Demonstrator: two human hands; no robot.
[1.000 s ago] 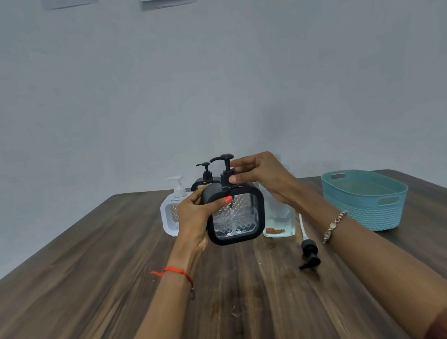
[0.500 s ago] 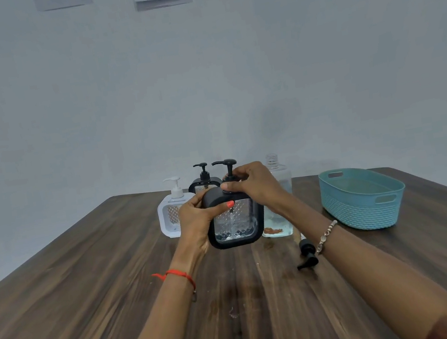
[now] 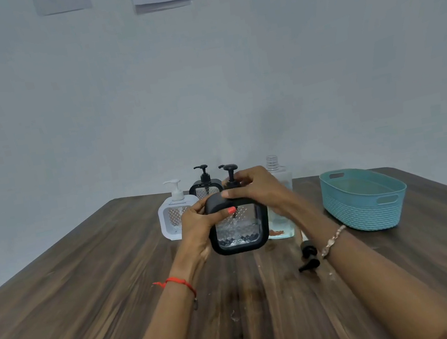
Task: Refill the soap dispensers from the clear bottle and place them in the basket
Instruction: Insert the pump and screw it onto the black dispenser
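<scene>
A black square soap dispenser point(image 3: 239, 232) with a clear patterned window is held just above the wooden table point(image 3: 89, 293). My left hand point(image 3: 199, 226) grips its left side, thumb across the front. My right hand point(image 3: 257, 188) is closed around the collar of its black pump point(image 3: 230, 171) on top. Behind stand a white dispenser point(image 3: 175, 218) and a second black dispenser point(image 3: 205, 185). The clear bottle point(image 3: 277, 187), uncapped, stands behind my right hand with a little liquid at its bottom. At the right sits the teal basket point(image 3: 364, 199).
A loose black pump head point(image 3: 309, 258) with its tube lies on the table under my right wrist. The wall rises right behind the table's far edge. Small drops mark the wood near the middle front.
My right hand has shifted on the pump collar and the pump spout has turned. The dispenser stays in my left hand at about the same place.
</scene>
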